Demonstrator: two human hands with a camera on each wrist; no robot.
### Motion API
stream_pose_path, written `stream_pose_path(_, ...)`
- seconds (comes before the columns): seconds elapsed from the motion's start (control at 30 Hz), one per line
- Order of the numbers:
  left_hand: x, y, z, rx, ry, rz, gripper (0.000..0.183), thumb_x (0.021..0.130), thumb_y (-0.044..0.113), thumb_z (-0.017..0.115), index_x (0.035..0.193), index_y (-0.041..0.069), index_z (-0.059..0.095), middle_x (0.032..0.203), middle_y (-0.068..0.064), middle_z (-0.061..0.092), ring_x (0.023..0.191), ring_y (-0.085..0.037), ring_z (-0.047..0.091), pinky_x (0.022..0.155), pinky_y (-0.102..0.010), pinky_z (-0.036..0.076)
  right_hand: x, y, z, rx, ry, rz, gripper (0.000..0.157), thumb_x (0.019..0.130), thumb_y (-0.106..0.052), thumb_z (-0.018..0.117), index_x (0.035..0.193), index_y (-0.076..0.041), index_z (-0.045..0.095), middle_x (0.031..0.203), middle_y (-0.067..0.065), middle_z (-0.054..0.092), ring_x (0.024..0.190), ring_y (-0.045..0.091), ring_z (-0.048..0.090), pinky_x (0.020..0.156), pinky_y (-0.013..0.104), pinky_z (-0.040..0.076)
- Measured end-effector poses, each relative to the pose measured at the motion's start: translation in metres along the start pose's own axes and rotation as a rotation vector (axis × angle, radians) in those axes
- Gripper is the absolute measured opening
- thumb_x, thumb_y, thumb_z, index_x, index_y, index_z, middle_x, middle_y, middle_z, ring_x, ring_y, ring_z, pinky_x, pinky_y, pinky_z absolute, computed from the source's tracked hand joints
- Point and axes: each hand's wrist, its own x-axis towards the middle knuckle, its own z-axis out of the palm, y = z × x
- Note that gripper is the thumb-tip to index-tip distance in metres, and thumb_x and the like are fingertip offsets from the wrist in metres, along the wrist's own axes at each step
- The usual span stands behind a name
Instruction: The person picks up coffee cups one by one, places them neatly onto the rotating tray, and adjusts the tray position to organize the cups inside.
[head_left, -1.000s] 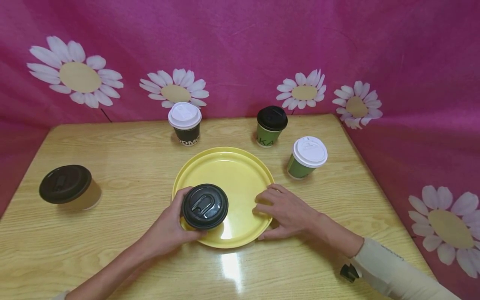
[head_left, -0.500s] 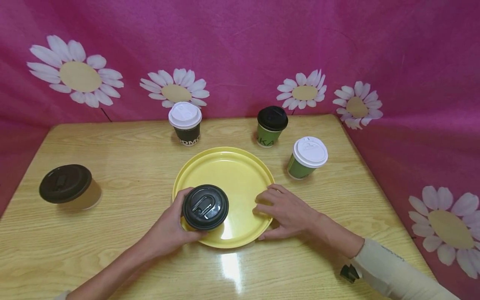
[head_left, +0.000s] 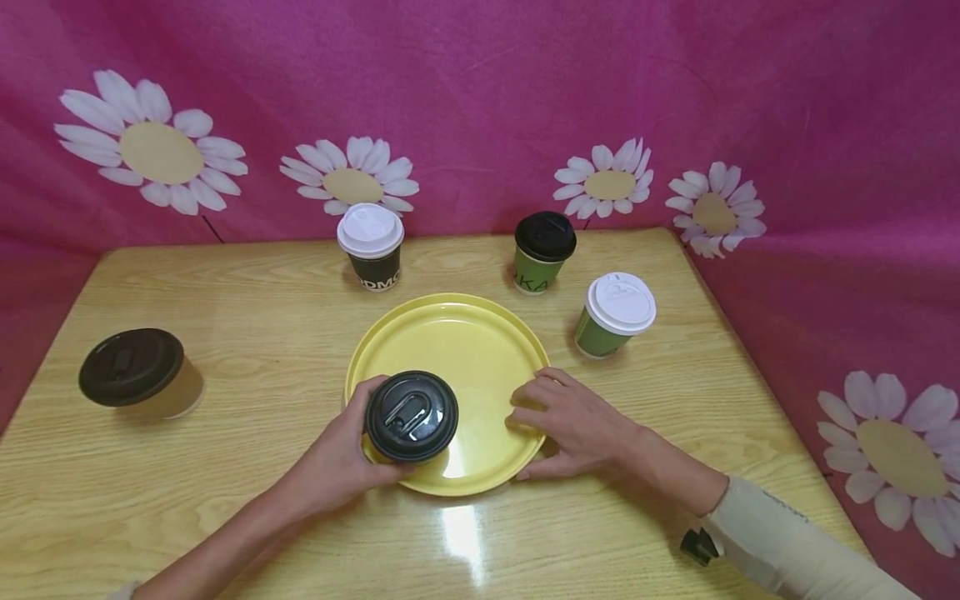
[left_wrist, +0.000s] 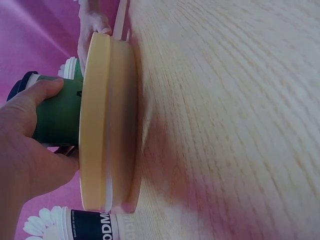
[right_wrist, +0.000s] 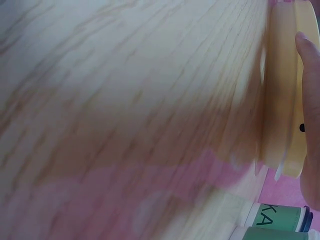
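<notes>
My left hand (head_left: 347, 448) grips a paper coffee cup by its dark green side (left_wrist: 59, 112), thumb and fingers on either side. Its glossy black lid (head_left: 412, 417) faces up in the head view. The cup stands over the near-left part of a round yellow tray (head_left: 457, 350), its base hidden behind the rim in the left wrist view. At the tray's right edge, my right hand (head_left: 573, 425) holds the rim, fingers bent over it into the tray. The right thumb (right_wrist: 306, 47) lies against the outer wall in the right wrist view.
Behind the tray stand a black cup with a white lid (head_left: 371, 248) and a green cup with a black lid (head_left: 542, 254). A green cup with a white lid (head_left: 615, 315) is to the right. Far left is a brown cup with a dark lid (head_left: 138, 375). A pink daisy cloth (head_left: 465, 100) backs the table.
The held cup's lid has shifted very slightly toward me. Both hands keep their places, and the tray and other cups have not moved.
</notes>
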Motion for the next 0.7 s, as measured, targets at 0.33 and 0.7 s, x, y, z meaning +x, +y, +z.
stream_pose_path(0.33, 0.0, -0.001, 0.001, 0.015, 0.008, 0.015, 0.103, 0.057, 0.006, 0.086, 0.138, 0.024, 0.025, 0.132, -0.002, 0.044, 0.122, -0.019, 0.039, 0.104, -0.046, 0.024, 0.001, 0.0, 0.0, -0.005, 0.003, -0.006, 0.062, 0.071, -0.072, 0.054, 0.103, -0.019, 0.06, 0.107, 0.001, 0.053, 0.101, 0.02, 0.047, 0.102, 0.038, 0.025)
stream_pose_path(0.7, -0.003, 0.011, -0.008, 0.168, 0.031, 0.104, 0.111, 0.055, 0.032, 0.088, 0.143, 0.028, 0.02, 0.142, 0.001, 0.025, 0.13, -0.019, 0.024, 0.103, -0.048, 0.025, 0.0, 0.0, 0.0, 0.0, -0.011, 0.005, 0.062, 0.071, -0.072, 0.054, 0.104, -0.02, 0.06, 0.108, 0.001, 0.053, 0.102, 0.019, 0.047, 0.103, 0.037, 0.023)
